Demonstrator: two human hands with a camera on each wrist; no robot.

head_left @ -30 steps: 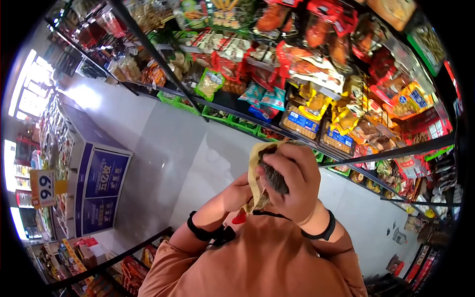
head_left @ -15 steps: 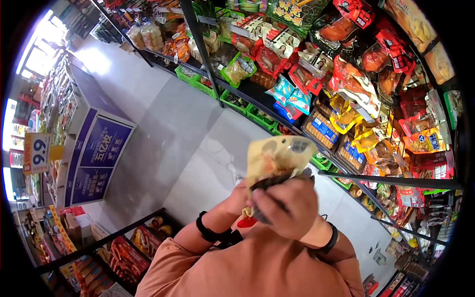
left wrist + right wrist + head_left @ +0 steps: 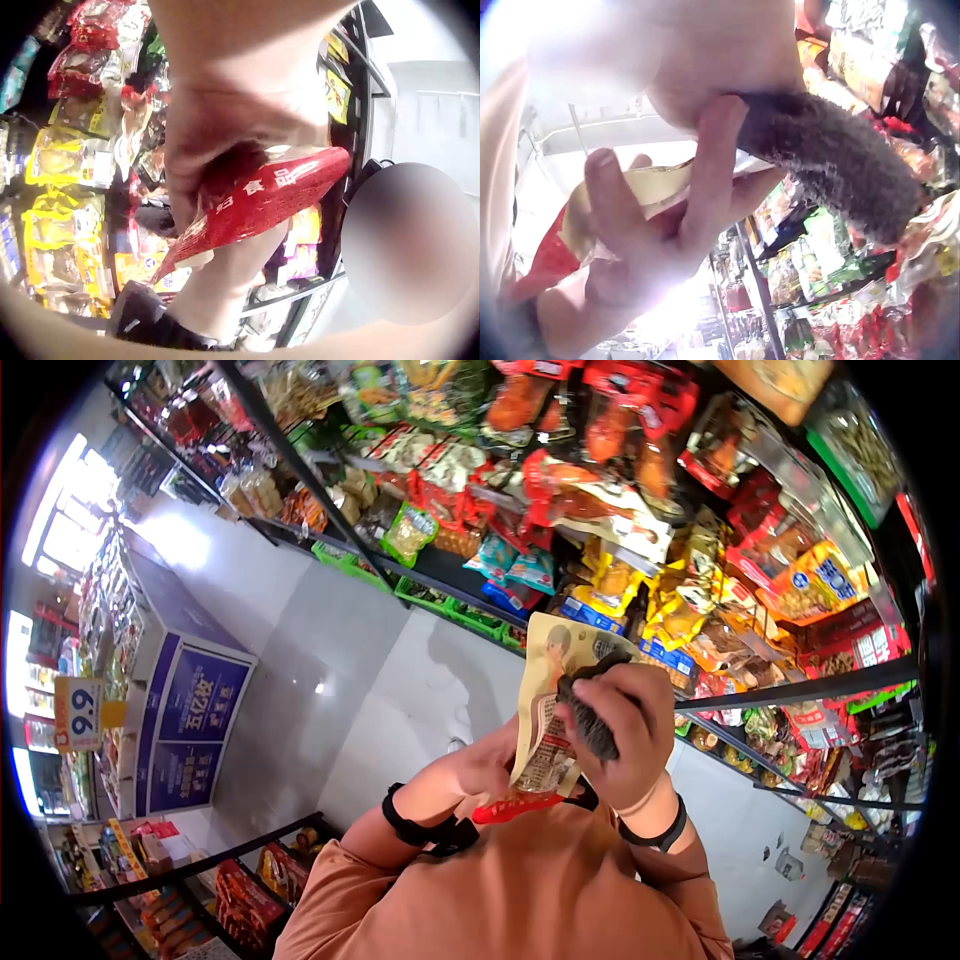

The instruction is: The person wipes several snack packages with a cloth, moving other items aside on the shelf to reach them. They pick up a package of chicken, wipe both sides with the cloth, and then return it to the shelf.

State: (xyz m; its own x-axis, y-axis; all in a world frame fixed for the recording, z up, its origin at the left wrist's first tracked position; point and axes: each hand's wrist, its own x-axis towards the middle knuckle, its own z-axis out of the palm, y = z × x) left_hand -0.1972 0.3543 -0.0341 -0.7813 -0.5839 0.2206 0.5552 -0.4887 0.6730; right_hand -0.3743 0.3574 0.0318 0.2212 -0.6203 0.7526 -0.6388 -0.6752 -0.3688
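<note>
A beige food packet (image 3: 548, 660) with a red end (image 3: 515, 807) and printed text stands tilted in front of the person's chest. My left hand (image 3: 480, 765) grips its lower left edge. In the left wrist view, that hand's fingers curl round the packet near its red strip (image 3: 262, 199) with white lettering. A dark grey, fuzzy cloth (image 3: 595, 725) is bunched in my right hand (image 3: 640, 720), against the packet's right side. The cloth's shaggy pile (image 3: 840, 165) and the packet's pale edge (image 3: 656, 184) show in the right wrist view.
Shelving (image 3: 455, 575) packed with bagged foods runs along the far side, with green crates (image 3: 345, 563) beneath. At left stands a purple-sided display (image 3: 190, 720) with a price sign (image 3: 80, 715). Another goods rack (image 3: 220, 860) is at lower left. Grey floor (image 3: 390, 690) lies between.
The packet has turned from its picture side tilted up to showing its text, and its red end now shows more. My right hand with the cloth has shifted up and right. The head view has swung.
</note>
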